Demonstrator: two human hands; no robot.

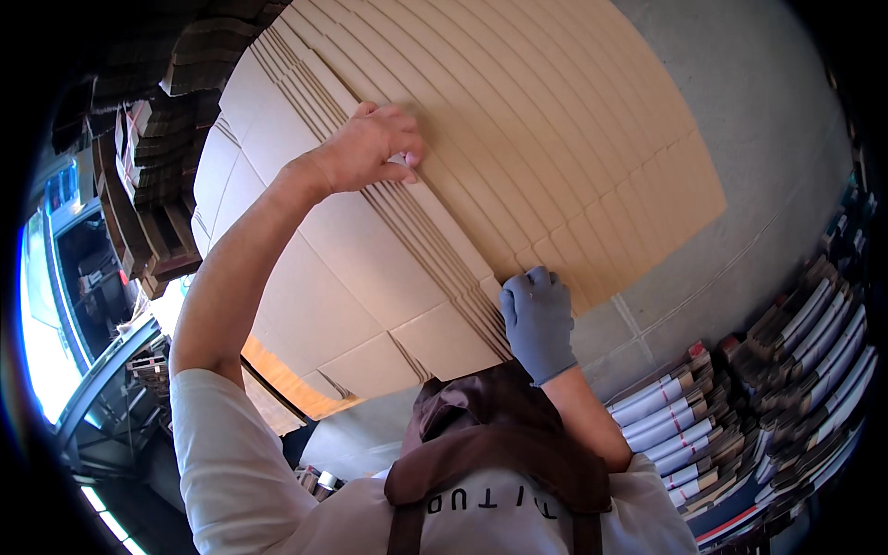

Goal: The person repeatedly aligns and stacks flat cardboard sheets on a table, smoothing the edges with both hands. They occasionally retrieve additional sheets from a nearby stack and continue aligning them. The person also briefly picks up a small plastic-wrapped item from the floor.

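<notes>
Brown apron (499, 446) cloth fronts the fanned cardboard sheets (555, 120), along one edge of which the bare left hand (372, 148) and gloved right hand (538, 322) curl, apparently steadying them, whether gripping I cannot tell.

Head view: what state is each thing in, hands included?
Left hand: bare, fingers bent at a sheet edge; grip unclear
Right hand: fingers curled at the sheets' near end; grip unclear
Grey glove: worn on right hand
Cardboard sheets: flat, creased, overlapping in steps
Brown apron: worn
Lower-right bundles: stacked
</notes>
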